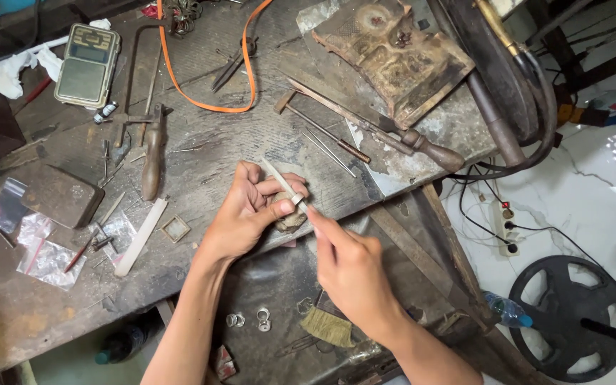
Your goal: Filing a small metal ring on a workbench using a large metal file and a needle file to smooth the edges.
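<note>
While pinching a small silver ring against a worn wooden peg at the bench edge, left hand curled nearly shut, thumb and fingertips closed on the ring. Right hand closed around a slim pale file, forefinger stretched along it, file tip resting on the ring and slanting up and away to the left. Both hands together at the front notch of the workbench.

Just below the hands, in a dark tray under the bench edge: a small straw-coloured brush, two or three little silver rings, some bent wire. Left of the left hand, on the bench: a small square frame, a long pale flat stick, clear plastic bags, a dark metal block. Above these, a wooden-handled tool lying lengthwise, and a pocket scale near the far left corner. An orange strap looping across the top of the bench. Right of that, a long file with a turned wooden handle, thin rods beside it, and a scorched, charred block. Off the bench at right, on a pale marble floor: a white power strip, a plastic bottle, a black wheel-shaped base.
</note>
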